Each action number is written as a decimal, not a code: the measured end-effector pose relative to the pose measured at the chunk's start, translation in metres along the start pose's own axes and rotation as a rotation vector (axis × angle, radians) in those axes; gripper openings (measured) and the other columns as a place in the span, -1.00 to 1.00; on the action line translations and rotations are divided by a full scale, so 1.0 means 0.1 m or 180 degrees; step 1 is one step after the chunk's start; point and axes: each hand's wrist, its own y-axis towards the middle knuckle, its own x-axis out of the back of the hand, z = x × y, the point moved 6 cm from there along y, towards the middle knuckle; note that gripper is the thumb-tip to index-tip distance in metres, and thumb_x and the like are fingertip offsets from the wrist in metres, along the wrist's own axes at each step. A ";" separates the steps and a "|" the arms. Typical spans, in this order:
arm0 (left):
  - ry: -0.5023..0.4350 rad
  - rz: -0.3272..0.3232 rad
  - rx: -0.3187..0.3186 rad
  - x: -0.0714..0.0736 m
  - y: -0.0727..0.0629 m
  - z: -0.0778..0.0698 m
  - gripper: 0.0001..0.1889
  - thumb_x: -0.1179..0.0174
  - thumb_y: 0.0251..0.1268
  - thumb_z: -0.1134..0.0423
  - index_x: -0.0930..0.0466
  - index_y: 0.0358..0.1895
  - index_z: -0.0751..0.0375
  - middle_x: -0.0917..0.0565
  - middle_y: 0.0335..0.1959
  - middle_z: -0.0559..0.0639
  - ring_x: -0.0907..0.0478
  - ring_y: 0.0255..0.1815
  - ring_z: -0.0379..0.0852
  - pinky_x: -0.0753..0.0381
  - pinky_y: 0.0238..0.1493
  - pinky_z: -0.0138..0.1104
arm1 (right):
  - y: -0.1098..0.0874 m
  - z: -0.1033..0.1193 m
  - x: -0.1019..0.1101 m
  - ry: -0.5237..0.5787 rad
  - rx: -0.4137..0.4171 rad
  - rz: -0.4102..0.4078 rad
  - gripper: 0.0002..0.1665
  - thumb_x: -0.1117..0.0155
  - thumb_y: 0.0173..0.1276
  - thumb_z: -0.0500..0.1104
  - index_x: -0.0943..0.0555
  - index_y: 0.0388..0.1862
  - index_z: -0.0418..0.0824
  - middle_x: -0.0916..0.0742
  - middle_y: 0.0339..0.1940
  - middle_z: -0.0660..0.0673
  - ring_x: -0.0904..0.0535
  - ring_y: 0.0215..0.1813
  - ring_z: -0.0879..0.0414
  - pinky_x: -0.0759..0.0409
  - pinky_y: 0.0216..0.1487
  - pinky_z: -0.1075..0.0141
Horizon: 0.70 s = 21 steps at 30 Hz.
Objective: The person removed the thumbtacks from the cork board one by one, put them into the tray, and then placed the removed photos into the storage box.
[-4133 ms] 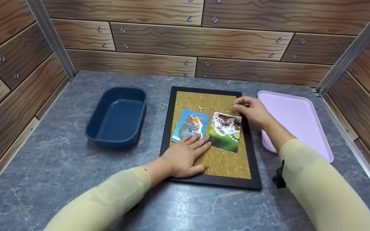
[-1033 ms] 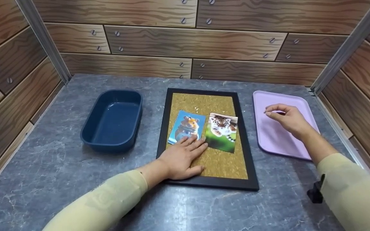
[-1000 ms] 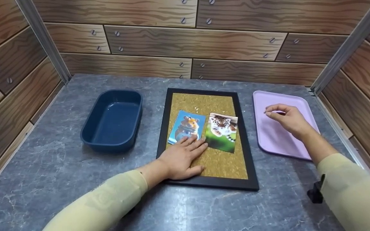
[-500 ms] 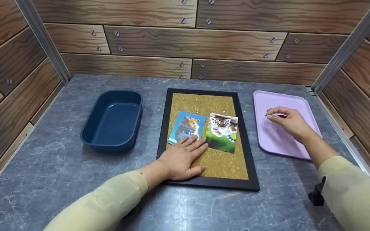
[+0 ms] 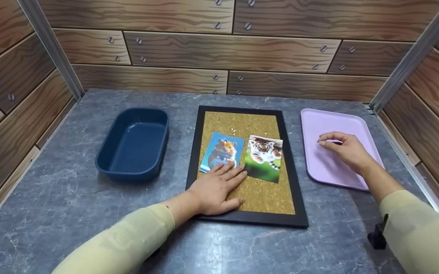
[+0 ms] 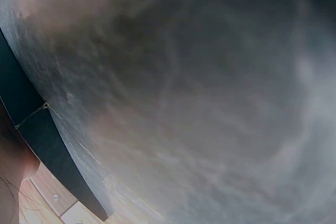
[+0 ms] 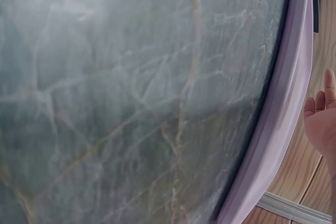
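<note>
My left hand (image 5: pixel 213 190) lies flat with spread fingers on a black-framed cork board (image 5: pixel 267 198). Its fingertips rest over the lower edge of a blue hamster picture (image 5: pixel 225 148). A tiger cub picture (image 5: pixel 263 158) is just right of that, on the same board. Tiny pale specks, like clear push pins, show near the tops of both pictures. Over the lilac tray (image 5: pixel 318 167), my right hand (image 5: pixel 345 150) has its thumb and index finger brought close together; I cannot tell whether they pinch something small. Part of that hand appears at the right wrist view's edge.
A deep navy blue tub (image 5: pixel 132 146) stands to the left of the board. Everything sits on a grey marbled table (image 5: pixel 71 205), with wood-plank-patterned walls (image 5: pixel 174 49) at the back and both sides. The left wrist view is mostly blurred table.
My right hand went from the board's upper right edge to over the lilac tray, then moved slightly toward me. My left hand and the pictures stay put.
</note>
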 end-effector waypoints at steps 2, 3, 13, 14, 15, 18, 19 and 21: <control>-0.0007 0.0004 0.0000 0.00 0.00 0.00 -0.18 0.37 0.44 -0.38 0.06 0.60 0.03 0.04 0.62 -0.01 0.12 0.63 0.07 0.07 0.59 -0.04 | -0.01 -0.02 0.00 0.0013 0.0021 -0.0011 -0.61 -0.32 0.37 0.01 -0.67 -0.05 -0.28 -0.70 -0.08 0.17 -0.48 0.02 0.34 -0.38 -0.04 0.59; -0.0004 0.0006 0.0002 0.00 0.00 0.00 -0.18 0.37 0.44 -0.38 0.06 0.60 0.03 0.04 0.62 -0.01 0.12 0.63 0.07 0.06 0.59 -0.04 | -0.01 -0.04 0.00 0.0025 0.0030 -0.0011 -0.62 -0.32 0.37 0.01 -0.67 -0.05 -0.28 -0.70 -0.09 0.17 -0.48 0.01 0.33 -0.39 -0.04 0.59; -0.0038 0.0009 0.0006 0.01 0.00 0.01 -0.19 0.34 0.44 -0.37 0.06 0.60 0.02 0.03 0.62 -0.01 0.13 0.63 0.06 0.07 0.59 -0.05 | -0.02 -0.12 -0.01 0.0040 -0.0048 0.0016 -0.53 -0.31 0.38 0.00 -0.62 0.01 -0.38 -0.69 -0.18 0.27 -0.46 -0.03 0.35 -0.35 -0.04 0.60; -0.0043 0.0010 0.0008 0.01 0.00 0.01 -0.19 0.34 0.44 -0.37 0.06 0.60 0.02 0.03 0.62 -0.01 0.13 0.63 0.06 0.07 0.59 -0.05 | -0.02 -0.12 -0.01 0.0047 -0.0058 0.0021 -0.52 -0.31 0.38 0.01 -0.62 0.01 -0.38 -0.69 -0.18 0.27 -0.46 -0.03 0.35 -0.34 -0.04 0.60; -0.0044 0.0013 0.0008 0.01 0.00 0.01 -0.19 0.35 0.44 -0.37 0.07 0.60 0.02 0.04 0.62 -0.01 0.13 0.63 0.06 0.07 0.59 -0.05 | -0.02 -0.13 -0.02 0.0042 -0.0060 0.0027 -0.52 -0.31 0.38 0.01 -0.62 0.01 -0.38 -0.70 -0.18 0.26 -0.46 -0.03 0.34 -0.34 -0.04 0.60; -0.0037 0.0027 0.0012 0.01 0.00 0.01 -0.19 0.35 0.44 -0.37 0.07 0.60 0.02 0.05 0.62 -0.02 0.14 0.63 0.06 0.08 0.59 -0.05 | -0.01 -0.14 -0.04 0.0041 -0.0051 0.0048 -0.52 -0.31 0.38 0.01 -0.62 0.01 -0.38 -0.70 -0.17 0.25 -0.47 -0.02 0.35 -0.34 -0.02 0.62; -0.0034 0.0031 0.0011 0.01 0.00 0.01 -0.19 0.35 0.44 -0.37 0.07 0.60 0.02 0.05 0.62 -0.02 0.14 0.63 0.06 0.09 0.59 -0.05 | -0.01 -0.15 -0.04 0.0041 -0.0051 0.0044 -0.52 -0.31 0.38 0.01 -0.62 0.00 -0.38 -0.70 -0.18 0.26 -0.47 -0.02 0.36 -0.34 -0.02 0.62; -0.0032 0.0028 0.0009 0.01 -0.01 0.01 -0.19 0.35 0.44 -0.37 0.08 0.60 0.02 0.05 0.62 -0.02 0.14 0.63 0.06 0.09 0.60 -0.05 | -0.01 -0.17 -0.05 0.0053 -0.0057 0.0033 -0.53 -0.32 0.37 0.00 -0.62 0.00 -0.39 -0.70 -0.19 0.27 -0.48 -0.04 0.38 -0.35 -0.02 0.63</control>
